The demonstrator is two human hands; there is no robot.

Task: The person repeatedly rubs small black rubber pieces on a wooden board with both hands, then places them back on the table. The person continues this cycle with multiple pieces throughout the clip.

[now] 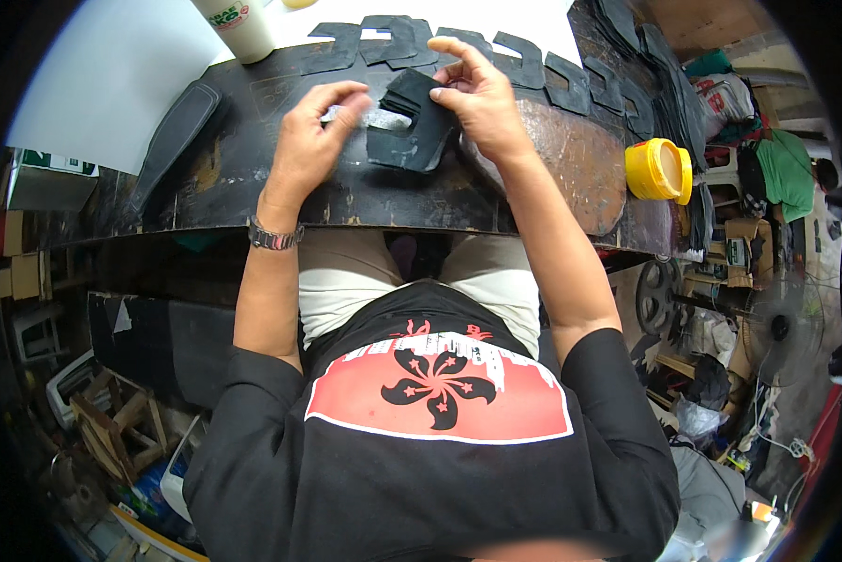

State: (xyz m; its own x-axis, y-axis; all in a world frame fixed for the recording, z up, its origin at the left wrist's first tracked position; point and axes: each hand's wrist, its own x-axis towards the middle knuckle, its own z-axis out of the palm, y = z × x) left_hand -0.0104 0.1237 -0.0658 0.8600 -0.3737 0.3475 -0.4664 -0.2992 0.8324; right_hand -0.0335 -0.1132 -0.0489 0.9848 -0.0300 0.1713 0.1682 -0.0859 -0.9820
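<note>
My right hand (485, 101) grips a stack of black U-shaped cut pieces (419, 140), thumb on the top piece and other fingers partly behind it. The stack is tilted, its layered edges fanned out on the left. Just left of it is my left hand (313, 140), with a watch on the wrist. Its fingers are bent toward the stack without touching it, and the thumb is smeared by motion; whether they hold anything does not show. Between hand and stack, a whitish, shiny patch (384, 119) shows; I cannot tell what it is.
More black U-shaped pieces (519, 58) lie in an overlapping row along the far side of the dark table (243, 192). A worn brown slab (576, 155) and a yellow tub (658, 170) are at the right. A pale cup (238, 28) and a long black piece (176, 131) are left.
</note>
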